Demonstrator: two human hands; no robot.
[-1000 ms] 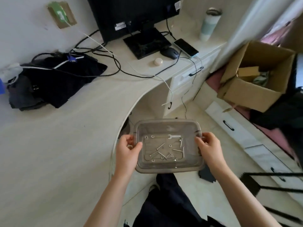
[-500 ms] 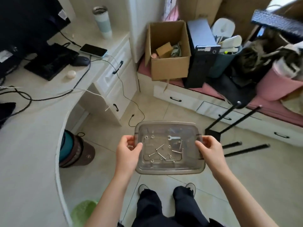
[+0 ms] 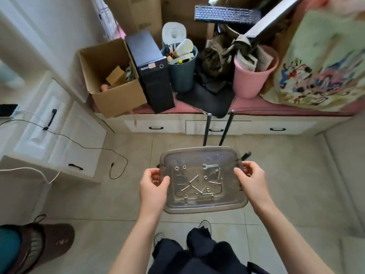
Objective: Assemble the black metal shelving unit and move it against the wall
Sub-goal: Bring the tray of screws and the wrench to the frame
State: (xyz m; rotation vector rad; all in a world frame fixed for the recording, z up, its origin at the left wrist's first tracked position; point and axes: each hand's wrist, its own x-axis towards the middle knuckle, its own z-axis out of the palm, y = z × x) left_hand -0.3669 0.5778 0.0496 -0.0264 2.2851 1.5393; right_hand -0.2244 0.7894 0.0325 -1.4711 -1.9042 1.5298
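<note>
I carry a clear plastic tray [image 3: 203, 206] level in front of me. My left hand [image 3: 153, 188] grips its left rim and my right hand [image 3: 250, 179] grips its right rim. Inside lie several silver bolts [image 3: 194, 179], washers and nuts, plus a small flat wrench [image 3: 210, 166]. Beyond the tray, two black metal tubes [image 3: 206, 129] of the shelving unit stick up from the tiled floor; the tray hides their lower part. A third black tube end [image 3: 246, 155] shows beside my right hand.
White drawers [image 3: 158, 126] run under a pink-topped bench holding an open cardboard box [image 3: 110, 80], a black computer tower [image 3: 152, 76], a teal bin [image 3: 182, 74] and a pink bin [image 3: 250, 80]. A desk cabinet [image 3: 49, 139] with trailing cables stands left. A brown bag [image 3: 45, 246] sits bottom left.
The view has swung right, away from the desk, toward the bench. The tray stays held the same way in both hands, and the black tubes now lie straight ahead behind it.
</note>
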